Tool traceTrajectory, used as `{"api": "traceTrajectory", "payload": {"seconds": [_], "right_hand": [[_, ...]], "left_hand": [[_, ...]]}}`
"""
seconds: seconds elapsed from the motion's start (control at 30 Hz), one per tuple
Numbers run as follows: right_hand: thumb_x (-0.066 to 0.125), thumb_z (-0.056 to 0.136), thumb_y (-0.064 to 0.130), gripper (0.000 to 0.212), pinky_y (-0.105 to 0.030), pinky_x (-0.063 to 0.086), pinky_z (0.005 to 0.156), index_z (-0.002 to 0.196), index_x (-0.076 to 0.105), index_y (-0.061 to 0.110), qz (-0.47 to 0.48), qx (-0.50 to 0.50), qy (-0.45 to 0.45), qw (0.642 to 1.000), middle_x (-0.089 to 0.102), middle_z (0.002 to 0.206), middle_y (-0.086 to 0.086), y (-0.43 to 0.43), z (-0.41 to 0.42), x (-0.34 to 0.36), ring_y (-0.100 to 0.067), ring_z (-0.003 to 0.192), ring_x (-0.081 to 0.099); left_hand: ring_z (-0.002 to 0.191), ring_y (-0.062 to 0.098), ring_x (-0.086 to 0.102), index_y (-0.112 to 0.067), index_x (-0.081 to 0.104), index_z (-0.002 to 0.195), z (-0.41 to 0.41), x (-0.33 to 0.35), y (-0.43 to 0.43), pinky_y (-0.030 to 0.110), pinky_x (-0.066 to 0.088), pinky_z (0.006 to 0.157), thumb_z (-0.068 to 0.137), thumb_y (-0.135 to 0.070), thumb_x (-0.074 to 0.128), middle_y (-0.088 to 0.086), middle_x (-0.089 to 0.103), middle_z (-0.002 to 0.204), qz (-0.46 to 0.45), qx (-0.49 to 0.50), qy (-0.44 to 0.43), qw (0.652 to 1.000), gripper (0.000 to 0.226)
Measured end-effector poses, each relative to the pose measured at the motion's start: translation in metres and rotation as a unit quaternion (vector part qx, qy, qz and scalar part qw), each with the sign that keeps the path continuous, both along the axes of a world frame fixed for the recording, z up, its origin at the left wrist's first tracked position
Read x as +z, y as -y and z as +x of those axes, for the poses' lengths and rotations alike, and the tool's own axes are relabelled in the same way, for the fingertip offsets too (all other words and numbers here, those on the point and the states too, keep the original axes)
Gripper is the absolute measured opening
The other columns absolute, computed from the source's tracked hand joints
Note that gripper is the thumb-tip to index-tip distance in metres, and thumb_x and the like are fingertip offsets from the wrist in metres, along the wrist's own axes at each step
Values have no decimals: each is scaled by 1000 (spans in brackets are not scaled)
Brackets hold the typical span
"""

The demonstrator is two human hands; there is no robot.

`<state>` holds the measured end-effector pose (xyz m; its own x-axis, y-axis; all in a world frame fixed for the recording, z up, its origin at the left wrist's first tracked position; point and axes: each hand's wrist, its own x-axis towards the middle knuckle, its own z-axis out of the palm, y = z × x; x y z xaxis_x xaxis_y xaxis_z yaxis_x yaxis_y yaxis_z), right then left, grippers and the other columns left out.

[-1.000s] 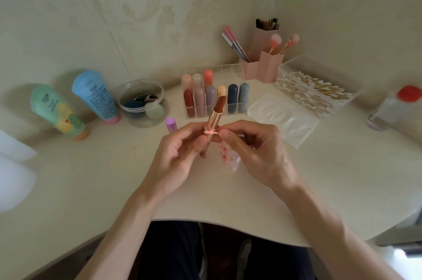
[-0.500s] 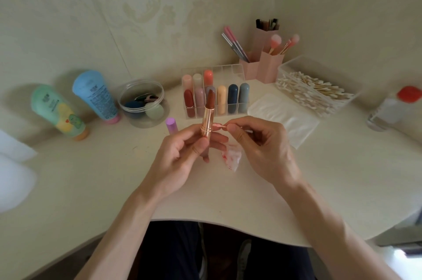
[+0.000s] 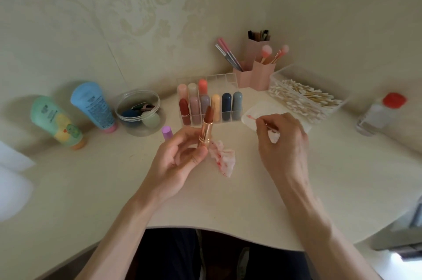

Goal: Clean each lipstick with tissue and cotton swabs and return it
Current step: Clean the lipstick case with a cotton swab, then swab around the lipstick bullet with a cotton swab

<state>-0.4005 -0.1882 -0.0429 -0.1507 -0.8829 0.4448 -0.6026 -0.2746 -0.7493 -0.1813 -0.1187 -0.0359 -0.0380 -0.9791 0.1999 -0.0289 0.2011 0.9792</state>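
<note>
2 grips engage: the left grip (image 3: 180,161) pinches the lipstick (image 3: 207,127) upright by its base, the right grip (image 3: 282,140) beside it pinches a stained cotton swab (image 3: 251,117), so wipe the collar lightly with a clean tip.

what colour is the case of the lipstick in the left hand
The lipstick case is shiny rose gold, seen best in the head view.
</note>
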Motion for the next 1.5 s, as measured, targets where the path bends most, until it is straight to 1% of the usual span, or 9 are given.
{"api": "traceTrajectory", "payload": {"seconds": [0.17, 0.57, 0.63, 0.73, 0.83, 0.9, 1.03, 1.2, 1.5], "right_hand": [[71, 97, 26, 14, -39, 33, 81, 100, 82, 18, 27, -118, -133, 984, 72, 98, -5, 6, -12, -1, -32, 99, 52], [74, 95, 25, 17, -41, 34, 87, 111, 79, 21, 45, -134, -162, 977, 71, 109, -6, 10, -17, -7, -32, 108, 53], [73, 95, 22, 12, -34, 38, 83, 106, 78, 23, 6, -98, -92, 991, 71, 103, -1, 10, -13, -4, -26, 102, 57], [72, 98, 19, 7, -22, 46, 69, 98, 79, 20, 2, 101, 93, 991, 74, 90, 8, 3, 1, 8, -12, 81, 64], [70, 101, 27, 14, -34, 53, 69, 102, 80, 17, 18, 275, 104, 956, 77, 89, 10, -12, 15, 16, -16, 81, 71], [70, 99, 33, 20, -29, 52, 70, 107, 79, 17, 19, 334, 87, 938, 78, 91, 13, -18, 22, 15, -17, 83, 73], [72, 97, 29, 16, -28, 51, 68, 111, 77, 21, 20, 359, 90, 929, 73, 86, 25, -21, 30, 8, -12, 78, 70], [71, 100, 21, 20, -19, 45, 68, 117, 76, 13, 39, 349, 82, 933, 72, 78, 1, -16, 25, 1, -17, 68, 65], [56, 107, 25, 25, -27, 49, 68, 124, 73, 17, 30, 379, 62, 923, 65, 80, 2, -19, 28, 2, -19, 70, 63]], "left_hand": [[100, 19, 68, -23, 74, 106, -1, 3, 1, 21, 52, 89, 90, -19, 73, 2, 73, 102, 14, 4, -2, 1000, 17], [95, 21, 72, -6, 73, 113, -27, 11, 11, 23, 56, 76, 88, -14, 72, 10, 76, 108, 44, -13, -37, 998, 27], [91, 24, 71, -7, 74, 114, -27, 9, 10, 25, 56, 76, 91, -13, 71, 16, 76, 106, 38, 5, -45, 998, 24], [92, 21, 72, -3, 74, 113, -26, 9, 10, 24, 56, 76, 89, -11, 71, 12, 77, 107, 32, 39, -61, 997, 25], [90, 23, 72, -7, 75, 118, -25, 10, 10, 29, 58, 78, 87, -18, 72, 12, 78, 107, 29, 57, -84, 994, 33], [95, 24, 71, -22, 79, 116, -21, 10, 9, 32, 57, 85, 85, -30, 76, 11, 78, 108, 25, 68, -105, 992, 32], [104, 19, 71, -33, 81, 109, -18, 10, 7, 27, 55, 88, 81, -40, 85, 7, 77, 107, 19, 63, -112, 992, 29], [83, 13, 54, -24, 76, 125, -15, 8, 8, 25, 45, 73, 82, -52, 81, 2, 65, 93, 1, 90, -155, 984, 51], [71, 13, 45, -24, 83, 103, -7, -2, 11, 26, 38, 65, 71, -52, 89, -5, 60, 76, -12, 135, -172, 976, 43]]}}
